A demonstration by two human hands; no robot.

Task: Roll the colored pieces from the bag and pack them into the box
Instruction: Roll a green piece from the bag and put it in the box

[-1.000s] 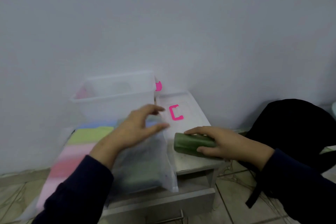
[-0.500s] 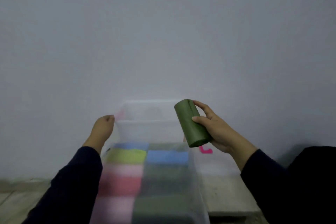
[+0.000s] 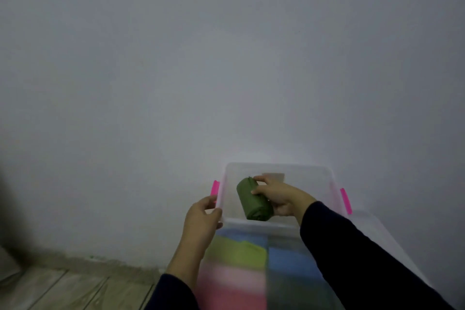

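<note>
A clear plastic box [image 3: 309, 171] with pink side latches [image 3: 346, 201] stands against the wall. My right hand [image 3: 279, 197] grips a dark green rolled piece [image 3: 254, 202] and holds it inside the box, near its bottom. My left hand [image 3: 201, 219] grips the box's near left corner by the rim. In front of the box lies a clear bag [image 3: 251, 269] holding flat pieces in blue, yellow-green, pink, red and dark green.
A plain grey-white wall fills most of the view. The box lid [image 3: 377, 231] lies to the right of the bag. Wood-look floor tiles [image 3: 63, 289] and a skirting line show at the lower left.
My right hand has carried the green roll from above the box's rim down into the box. My left hand stays at the left corner. The view has shifted left.
</note>
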